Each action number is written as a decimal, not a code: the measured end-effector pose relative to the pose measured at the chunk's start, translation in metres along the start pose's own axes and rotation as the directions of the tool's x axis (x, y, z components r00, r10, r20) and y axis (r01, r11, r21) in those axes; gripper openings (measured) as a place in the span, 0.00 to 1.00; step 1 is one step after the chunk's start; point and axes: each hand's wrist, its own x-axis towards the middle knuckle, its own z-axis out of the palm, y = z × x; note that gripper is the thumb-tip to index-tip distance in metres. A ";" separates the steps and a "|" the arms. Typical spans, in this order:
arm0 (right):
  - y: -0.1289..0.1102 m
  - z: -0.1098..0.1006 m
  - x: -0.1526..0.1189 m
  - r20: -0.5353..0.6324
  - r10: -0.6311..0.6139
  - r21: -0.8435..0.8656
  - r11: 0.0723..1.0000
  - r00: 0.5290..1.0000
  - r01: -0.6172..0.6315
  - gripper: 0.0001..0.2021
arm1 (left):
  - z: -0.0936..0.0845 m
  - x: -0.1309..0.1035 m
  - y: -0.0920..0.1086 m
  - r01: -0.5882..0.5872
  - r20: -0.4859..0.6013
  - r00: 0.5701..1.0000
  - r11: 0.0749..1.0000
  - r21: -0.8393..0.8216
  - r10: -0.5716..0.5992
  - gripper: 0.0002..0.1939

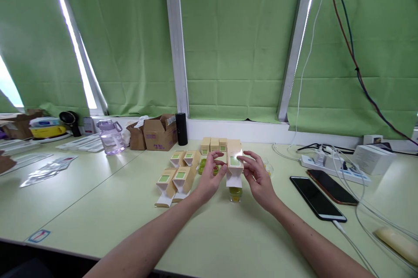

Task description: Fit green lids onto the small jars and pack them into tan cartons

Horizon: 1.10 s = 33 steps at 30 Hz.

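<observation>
A small beige box [234, 149] with a green label and an open white flap stands upright between my hands, over a small green jar [235, 194] on the table. My right hand [260, 181] touches the box's right side with its fingertips. At the left side, my left hand [210, 177] has its fingers apart and slightly curled, close to the box. Several beige boxes with open flaps [183, 178] sit left of my left hand. Behind are more small boxes [214, 144] and green items [201, 166], partly hidden by my left hand.
Two phones [317, 199] [332, 187] lie at the right, near a power strip [335, 169] with white cables. Cardboard boxes [160, 132], a black cylinder [181, 128] and a purple water bottle [111, 137] stand at the back left.
</observation>
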 end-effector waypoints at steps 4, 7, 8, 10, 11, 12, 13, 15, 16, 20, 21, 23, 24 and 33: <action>0.002 -0.002 0.001 -0.002 0.025 0.073 0.997 1.000 -0.024 0.17 | -0.003 -0.002 0.001 -0.129 0.064 0.990 0.983 0.130 0.122 0.24; 0.001 -0.001 0.001 0.007 0.027 0.088 0.996 1.000 -0.028 0.17 | -0.003 -0.003 0.003 -0.222 0.113 0.972 0.958 0.183 0.204 0.22; 0.000 -0.001 0.000 0.012 0.027 0.086 0.996 1.000 -0.027 0.17 | -0.002 -0.003 0.004 -0.234 0.118 0.970 0.950 0.208 0.213 0.21; -0.001 -0.001 0.000 0.025 0.028 0.088 0.996 0.999 -0.030 0.17 | -0.001 -0.003 0.004 -0.242 0.113 0.969 0.937 0.251 0.220 0.21; -0.001 0.000 0.000 0.031 0.030 0.093 0.995 0.999 -0.033 0.17 | -0.001 -0.003 0.004 -0.241 0.107 0.970 0.934 0.265 0.220 0.22; -0.001 0.000 0.000 0.036 0.032 0.098 0.994 0.999 -0.036 0.17 | 0.000 -0.003 0.004 -0.240 0.099 0.970 0.932 0.272 0.221 0.22; -0.001 0.000 0.000 0.040 0.035 0.103 0.994 0.999 -0.038 0.17 | 0.000 -0.003 0.004 -0.239 0.091 0.971 0.932 0.272 0.222 0.21; -0.001 0.000 0.000 0.038 0.035 0.105 0.994 0.999 -0.039 0.18 | 0.001 -0.003 0.003 -0.237 0.074 0.972 0.936 0.260 0.225 0.21; -0.001 0.000 0.000 0.035 0.033 0.103 0.994 0.999 -0.037 0.18 | 0.002 -0.003 0.003 -0.235 0.065 0.972 0.939 0.250 0.226 0.20; -0.001 0.000 -0.001 0.038 0.038 0.115 0.992 0.999 -0.042 0.18 | 0.004 -0.002 0.002 -0.205 0.020 0.978 0.954 0.217 0.206 0.17; -0.001 0.000 -0.001 0.043 0.042 0.119 0.992 0.998 -0.047 0.18 | 0.004 -0.002 0.001 -0.195 0.008 0.980 0.958 0.209 0.197 0.17; -0.001 0.001 -0.002 0.052 0.048 0.119 0.991 0.997 -0.054 0.18 | 0.004 -0.001 0.000 -0.180 -0.015 0.982 0.964 0.194 0.187 0.16; -0.001 0.001 -0.003 0.056 0.050 0.116 0.992 0.997 -0.056 0.17 | 0.005 -0.001 -0.001 -0.178 -0.024 0.982 0.966 0.187 0.185 0.16; 0.000 0.002 -0.003 0.069 0.052 0.087 0.994 0.996 -0.058 0.18 | 0.005 -0.001 -0.002 -0.172 -0.019 0.984 0.970 0.169 0.178 0.15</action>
